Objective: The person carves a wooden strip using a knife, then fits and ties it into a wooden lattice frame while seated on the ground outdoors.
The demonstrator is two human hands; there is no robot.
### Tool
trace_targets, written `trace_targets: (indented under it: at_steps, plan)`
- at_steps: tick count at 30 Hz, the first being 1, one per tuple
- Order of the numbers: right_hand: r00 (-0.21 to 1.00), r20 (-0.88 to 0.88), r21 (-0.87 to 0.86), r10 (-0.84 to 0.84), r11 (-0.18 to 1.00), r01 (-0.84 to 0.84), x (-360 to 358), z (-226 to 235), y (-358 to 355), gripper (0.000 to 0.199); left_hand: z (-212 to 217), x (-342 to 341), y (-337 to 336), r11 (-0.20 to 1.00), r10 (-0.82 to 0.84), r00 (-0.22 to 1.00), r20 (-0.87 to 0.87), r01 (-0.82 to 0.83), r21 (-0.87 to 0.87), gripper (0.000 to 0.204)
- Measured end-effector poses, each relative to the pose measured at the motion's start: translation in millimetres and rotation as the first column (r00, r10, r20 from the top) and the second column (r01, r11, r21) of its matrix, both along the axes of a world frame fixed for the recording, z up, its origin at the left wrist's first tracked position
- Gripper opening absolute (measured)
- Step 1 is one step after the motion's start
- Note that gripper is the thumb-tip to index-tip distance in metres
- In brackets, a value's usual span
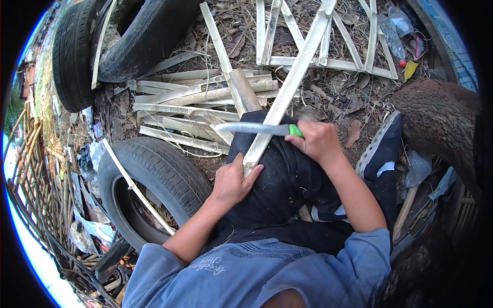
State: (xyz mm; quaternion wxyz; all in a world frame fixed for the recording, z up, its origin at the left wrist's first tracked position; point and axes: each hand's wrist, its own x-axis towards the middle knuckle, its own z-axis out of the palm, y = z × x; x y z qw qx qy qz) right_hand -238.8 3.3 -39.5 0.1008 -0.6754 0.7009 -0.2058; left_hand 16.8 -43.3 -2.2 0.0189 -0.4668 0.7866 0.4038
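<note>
Clear plastic bottle (394, 38) with a red cap is lying on the dirt at upper right — a yellow wrapper scrap (410, 70) is sitting just beside it. Crumpled plastic wrappers (95, 154), white and bluish, are littering the ground left of the tyre (159, 169). No signs or screens.

Three tyres show: one (154, 174) lying flat by the person's left knee, two more, one (72, 56) and another (149, 36), leaning at the upper left; one knife (257, 128) with a green handle; one long bamboo slat (287, 87) across the lap; two hands, the left hand (232, 182) and the right hand (316, 141). One clear plastic bottle (393, 38) lies at the upper right; one shoe (382, 143) is in view; the split bamboo strips (190, 110) piled on the ground are too many and too overlapped to count exactly.
</note>
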Motion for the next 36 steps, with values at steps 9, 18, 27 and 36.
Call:
trace_targets:
  at_steps: [9, 18, 27, 36]
  plan:
    - [0.976, -0.121, -0.017, -0.184, 0.983, 0.183, -62.7, 23.5, -44.5, 0.055, 7.5, -1.0, 1.8, 0.999, 0.039, 0.996, 0.075, -0.041, 0.025, 0.041]
    - [0.954, -0.027, -0.104, -0.300, 0.950, 0.296, -114.9, -4.2, -45.5, 0.054, 7.4, -5.4, 0.3, 1.000, -0.024, 1.000, 0.000, 0.024, -0.009, 0.045]
    - [0.891, -0.019, 0.019, -0.453, 0.891, 0.454, -141.8, 4.9, -61.4, 0.053, 6.2, -6.4, 2.2, 1.000, -0.029, 0.999, 0.027, 0.029, 0.006, 0.040]
    - [0.999, 0.027, -0.015, 0.041, 0.999, -0.041, -76.4, -7.5, -53.1, 0.057, 4.2, -5.4, 5.5, 1.000, 0.024, 0.997, 0.071, -0.023, -0.017, 0.035]
